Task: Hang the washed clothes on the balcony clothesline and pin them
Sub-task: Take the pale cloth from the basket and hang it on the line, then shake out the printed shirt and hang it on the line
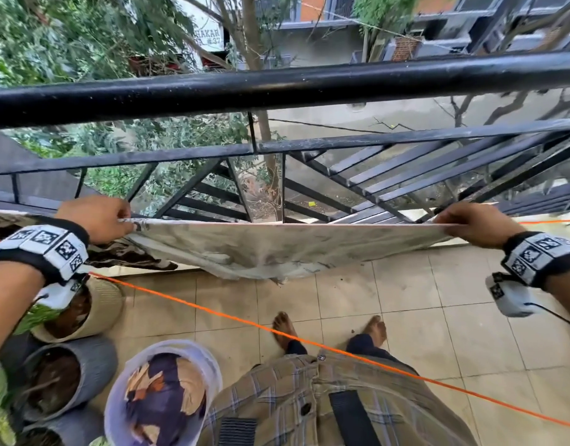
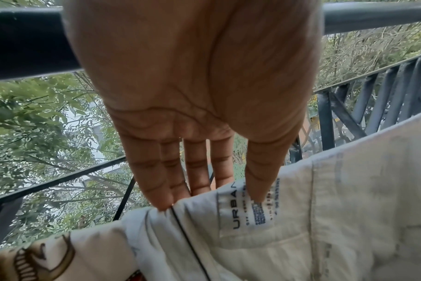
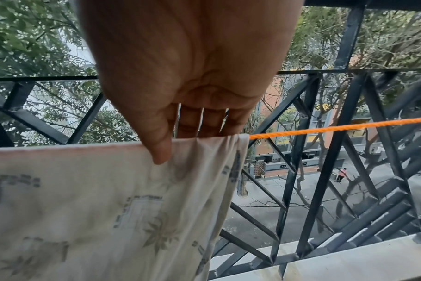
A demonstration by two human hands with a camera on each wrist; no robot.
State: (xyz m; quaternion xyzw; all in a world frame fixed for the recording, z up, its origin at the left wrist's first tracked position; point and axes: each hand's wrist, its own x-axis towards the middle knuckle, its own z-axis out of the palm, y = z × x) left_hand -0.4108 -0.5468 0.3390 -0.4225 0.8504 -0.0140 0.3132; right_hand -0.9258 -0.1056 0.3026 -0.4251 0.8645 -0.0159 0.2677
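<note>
- Both our hands are pinching the top edge of a pale printed cloth: left hand at its left corner, right hand at the right end, thumb in front and fingers behind on each side.
- The left wrist view shows our thumb pressing right on the sewn-in label.
- The cloth is stretched out along the orange clothesline just inside the black balcony railing, hanging down from the fold. The line pokes out past the right end.
- Another patterned piece hangs just beside it on the left, touching it as far as we can tell.
- On the tiled floor sits a bucket with more laundry in it, next to a few plant pots.
- A second orange cord runs across in front of our legs.
</note>
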